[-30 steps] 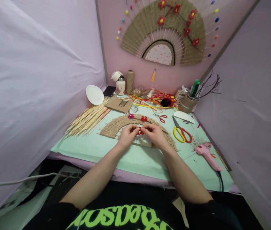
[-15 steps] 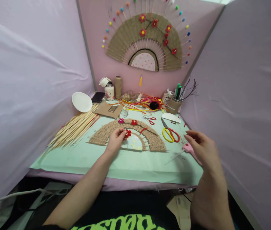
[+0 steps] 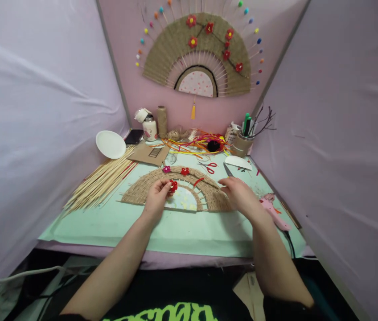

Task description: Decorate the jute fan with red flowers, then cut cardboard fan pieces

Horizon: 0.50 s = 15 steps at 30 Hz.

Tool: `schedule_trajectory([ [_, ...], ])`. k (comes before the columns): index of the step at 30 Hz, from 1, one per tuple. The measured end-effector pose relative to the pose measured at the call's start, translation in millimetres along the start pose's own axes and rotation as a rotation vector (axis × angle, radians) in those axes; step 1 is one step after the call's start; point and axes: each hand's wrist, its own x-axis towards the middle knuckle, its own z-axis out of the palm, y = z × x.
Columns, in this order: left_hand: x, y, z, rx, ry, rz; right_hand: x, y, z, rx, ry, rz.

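A red flower with a pale centre (image 3: pixel 173 186) is pinched between the thumb and fingers of my left hand (image 3: pixel 156 199), just above the woven twine fan (image 3: pixel 138 187). My right hand (image 3: pixel 239 195) hovers over the fan's right end, fingers loosely apart, and nothing shows in them. On the fan's band sit a magenta flower (image 3: pixel 166 169) and another red flower (image 3: pixel 185 171) along a thin dark twig. A short red strip (image 3: pixel 198 182) lies beside the twig. To the right of my right hand lies a pink glue gun (image 3: pixel 276 216) with a black cord.
Small red-handled scissors (image 3: pixel 209 168) lie behind the fan; larger scissors (image 3: pixel 228 169) are partly hidden by my right hand. Bamboo sticks (image 3: pixel 100 180), cardboard (image 3: pixel 147 154) and a white bowl (image 3: pixel 110 144) are at left. Coloured pipe cleaners (image 3: pixel 192 145) line the back. A finished fan (image 3: pixel 169 53) hangs behind.
My right hand has moved left from beside the glue gun to over the fan's right end. The glue gun shows more fully. My left hand still holds the red flower.
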Motion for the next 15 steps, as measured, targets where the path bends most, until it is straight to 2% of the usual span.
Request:
schedule_trajectory([
  [4,0.9,-2.4,-1.3,0.039,-0.029,-0.001,47.3,-43.3,16.7,-0.206,-0.15,-0.172],
  [7,2.0,-4.4,-2.9,0.062,-0.052,0.003,64.5,-53.7,29.7,-0.318,-0.216,-0.191],
  [11,2.0,-5.2,-4.3,0.079,-0.055,0.011,72.9,-44.5,29.7,-0.359,-0.195,-0.207],
  [15,1.6,-5.8,-4.8,0.076,-0.056,0.011,80.1,-19.2,12.7,-0.361,-0.042,-0.072],
])
